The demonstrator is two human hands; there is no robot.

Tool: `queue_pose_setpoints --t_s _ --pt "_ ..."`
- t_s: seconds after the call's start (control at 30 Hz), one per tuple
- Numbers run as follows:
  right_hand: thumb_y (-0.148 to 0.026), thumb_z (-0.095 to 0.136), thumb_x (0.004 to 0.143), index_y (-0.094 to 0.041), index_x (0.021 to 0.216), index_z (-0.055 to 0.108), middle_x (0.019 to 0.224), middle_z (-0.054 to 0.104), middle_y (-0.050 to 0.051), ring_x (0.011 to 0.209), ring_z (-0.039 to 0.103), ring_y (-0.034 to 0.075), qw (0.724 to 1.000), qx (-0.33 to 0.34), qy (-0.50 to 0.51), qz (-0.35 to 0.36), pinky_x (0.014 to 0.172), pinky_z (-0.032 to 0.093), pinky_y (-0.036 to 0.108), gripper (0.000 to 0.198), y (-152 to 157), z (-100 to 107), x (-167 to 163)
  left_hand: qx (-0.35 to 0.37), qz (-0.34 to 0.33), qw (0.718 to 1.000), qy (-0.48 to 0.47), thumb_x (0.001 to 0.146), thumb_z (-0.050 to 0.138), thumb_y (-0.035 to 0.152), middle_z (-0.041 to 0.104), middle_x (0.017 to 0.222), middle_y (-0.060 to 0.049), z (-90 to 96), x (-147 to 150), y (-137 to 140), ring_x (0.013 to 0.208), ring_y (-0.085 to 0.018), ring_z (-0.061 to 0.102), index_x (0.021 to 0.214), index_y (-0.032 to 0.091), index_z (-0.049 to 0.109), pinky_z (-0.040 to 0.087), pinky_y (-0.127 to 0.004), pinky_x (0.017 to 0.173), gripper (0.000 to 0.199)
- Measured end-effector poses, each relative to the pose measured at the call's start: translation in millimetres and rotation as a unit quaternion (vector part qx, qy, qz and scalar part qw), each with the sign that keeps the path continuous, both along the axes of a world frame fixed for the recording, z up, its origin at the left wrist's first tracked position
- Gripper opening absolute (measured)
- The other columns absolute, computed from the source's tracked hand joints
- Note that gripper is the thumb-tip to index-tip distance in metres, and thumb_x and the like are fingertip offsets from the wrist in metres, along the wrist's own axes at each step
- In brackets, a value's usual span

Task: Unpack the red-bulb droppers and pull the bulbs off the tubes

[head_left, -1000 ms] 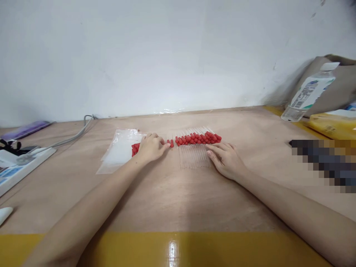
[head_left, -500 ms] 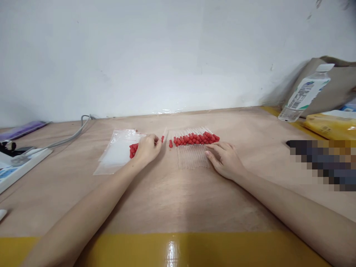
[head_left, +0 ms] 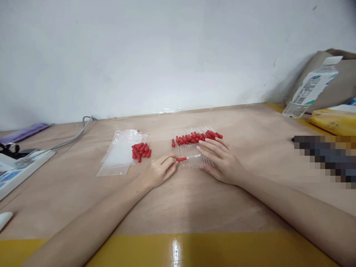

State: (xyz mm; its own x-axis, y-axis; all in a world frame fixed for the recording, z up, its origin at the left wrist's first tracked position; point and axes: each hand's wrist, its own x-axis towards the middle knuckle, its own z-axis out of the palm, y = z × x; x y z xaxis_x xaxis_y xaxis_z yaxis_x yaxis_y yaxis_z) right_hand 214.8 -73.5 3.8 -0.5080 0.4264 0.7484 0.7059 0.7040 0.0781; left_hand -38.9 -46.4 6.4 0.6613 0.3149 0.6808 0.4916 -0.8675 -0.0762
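Note:
My left hand pinches a dropper by its red rubber bulb. Its thin clear tube points right, towards my right hand. With fingers spread, that hand lies over the right part of a row of clear glass tubes and red-capped droppers. Whether its fingertips touch the held tube, I cannot tell. One dropper lies slightly apart at the row's left end. Left of my left hand is a small pile of loose red rubber bulbs, partly on clear zip bags.
A power strip with a grey cable lies at the left, near a purple packet. On the right stand a plastic bottle and a grey-brown bag, with a yellow packet before them. A pixelated dark object lies below.
My left hand has moved right and nearer to me with the dropper, which now lies sideways. The bulb pile is uncovered. My right hand has shifted slightly and spread its fingers.

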Motion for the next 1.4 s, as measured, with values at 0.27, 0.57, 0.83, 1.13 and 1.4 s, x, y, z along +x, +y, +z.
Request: queue_pose_setpoints --t_s 0.27,0.57,0.83,1.13,1.4 --pt "-0.026 0.053 0.083 -0.022 0.096 0.063 0.101 0.066 0.001 0.108 0.052 0.019 0.999 -0.030 0.010 0.023 0.101 0.030 0.044 0.016 4.4 -6.6 -6.0 -0.002 -0.021 0.999 -0.038 0.079 0.055 0.014 0.064 0.092 -0.006 1.0 7.3 -4.9 0.082 -0.013 0.063 0.093 0.015 0.055 0.053 -0.022 0.074 0.015" --pt "-0.025 0.054 0.083 -0.021 0.091 0.064 0.089 0.069 0.000 0.096 0.055 0.018 0.997 -0.040 0.036 0.049 0.096 0.033 0.042 0.014 -0.1 -3.9 -13.5 -0.027 -0.074 0.997 0.000 0.082 0.056 0.023 0.065 0.103 -0.008 3.7 22.8 -2.8 0.103 -0.020 0.058 0.104 0.016 0.058 0.046 -0.039 0.093 0.023" --pt "-0.027 0.052 0.084 -0.020 0.096 0.063 0.093 0.068 0.002 0.096 0.056 0.017 0.996 -0.066 0.013 0.061 0.098 0.032 0.044 0.018 -3.0 -5.2 -19.0 -0.010 -0.079 0.997 -0.006 0.081 0.057 0.021 0.069 0.095 -0.005 0.9 21.8 -3.7 0.097 -0.017 0.062 0.099 0.016 0.060 0.048 -0.036 0.091 0.018" --pt "-0.016 0.051 0.083 -0.017 0.092 0.060 0.094 0.067 0.006 0.089 0.060 0.015 0.989 -0.042 0.035 0.134 0.087 0.047 0.035 0.013 0.4 -11.7 -20.7 -0.013 -0.092 0.995 0.026 0.083 0.053 0.019 0.067 0.101 -0.008 3.1 22.9 -4.7 0.102 -0.017 0.060 0.095 0.014 0.060 0.044 -0.038 0.098 0.015" --pt "-0.014 0.049 0.084 -0.015 0.090 0.059 0.093 0.067 0.008 0.091 0.061 0.015 0.989 -0.027 0.015 0.144 0.087 0.049 0.033 0.012 -5.3 -6.9 -21.3 -0.061 -0.102 0.992 0.039 0.085 0.049 0.018 0.068 0.095 -0.007 3.5 20.4 -6.8 0.106 -0.016 0.057 0.093 0.014 0.059 0.037 -0.039 0.103 0.014"
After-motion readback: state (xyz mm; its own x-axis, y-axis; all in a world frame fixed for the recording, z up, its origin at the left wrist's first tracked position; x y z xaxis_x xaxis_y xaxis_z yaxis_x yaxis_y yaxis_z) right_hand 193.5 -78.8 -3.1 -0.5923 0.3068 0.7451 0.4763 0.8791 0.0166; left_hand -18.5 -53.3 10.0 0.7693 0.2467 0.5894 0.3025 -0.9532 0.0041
